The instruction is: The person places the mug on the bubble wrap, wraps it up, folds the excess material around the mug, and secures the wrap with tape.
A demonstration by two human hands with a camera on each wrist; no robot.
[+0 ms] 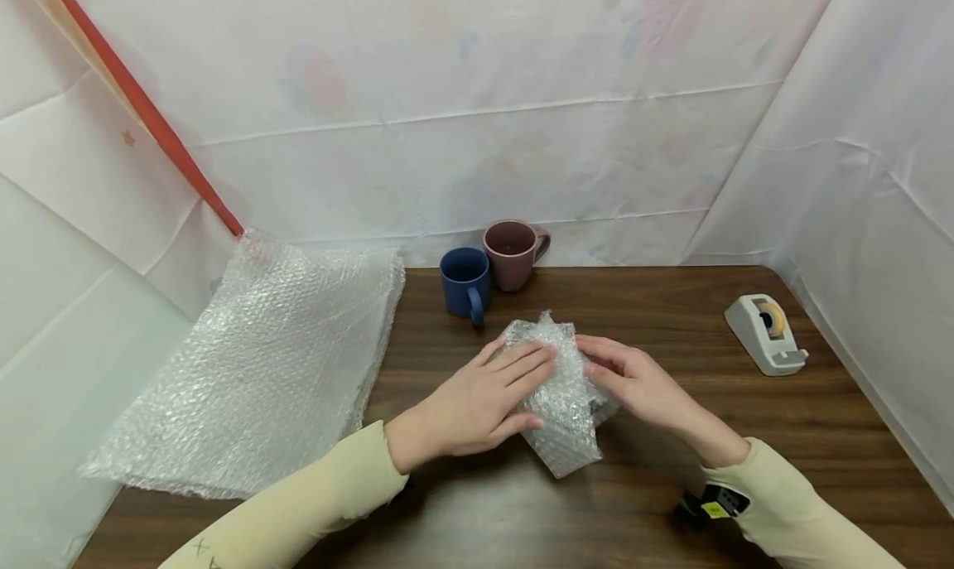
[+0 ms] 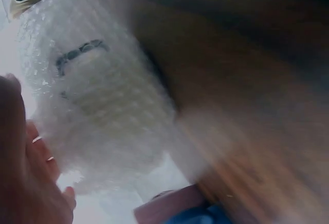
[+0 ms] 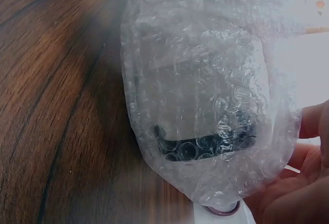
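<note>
A bundle of bubble wrap (image 1: 565,403) lies on the table between the two hands. Through its layers in the right wrist view, a pale object with a dark curved band (image 3: 208,147) shows; I cannot tell what it is. My left hand (image 1: 484,399) rests across the top of the bundle, its fingers spread and nearly straight. At the bundle's right side is my right hand (image 1: 641,383), with fingertips and thumb touching the wrap. Loose wrap sticks up at the bundle's far end and spreads out in a flap toward the near edge.
Behind the bundle stand a blue mug (image 1: 465,283) and a mauve mug (image 1: 511,258), close together. A stack of bubble wrap sheets (image 1: 276,370) covers the table's left side. On the right sits a white tape dispenser (image 1: 760,337). White cloth (image 1: 447,163) hangs behind the table.
</note>
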